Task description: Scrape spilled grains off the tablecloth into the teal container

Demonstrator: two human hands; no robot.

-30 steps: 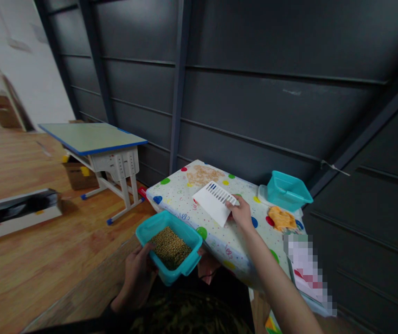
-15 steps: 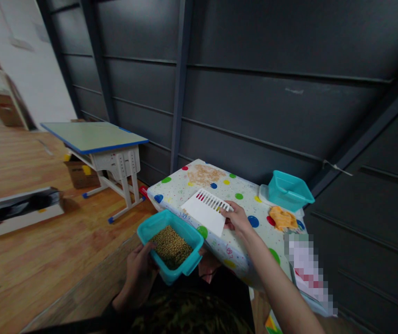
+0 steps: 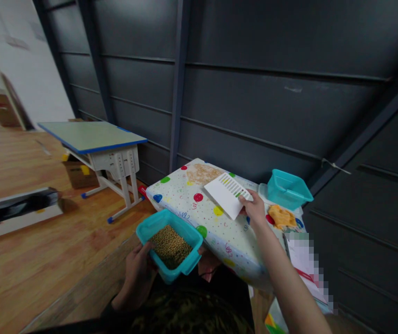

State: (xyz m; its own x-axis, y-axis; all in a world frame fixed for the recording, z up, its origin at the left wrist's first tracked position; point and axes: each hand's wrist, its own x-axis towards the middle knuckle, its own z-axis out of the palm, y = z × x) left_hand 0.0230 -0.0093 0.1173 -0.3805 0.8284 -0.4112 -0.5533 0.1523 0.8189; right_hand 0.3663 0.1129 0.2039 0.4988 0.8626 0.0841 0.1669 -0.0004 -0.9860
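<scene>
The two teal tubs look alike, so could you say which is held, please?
The tub of tan beans, gripped at its rim by the left hand; the other tub stands at the right end of the table.

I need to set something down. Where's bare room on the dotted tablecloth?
The dotted tablecloth is bare at front left, between the tan scatter, the slotted white sheet and the front edge. The right end, beyond the right hand, is crowded: teal bin, orange cloth.
</scene>
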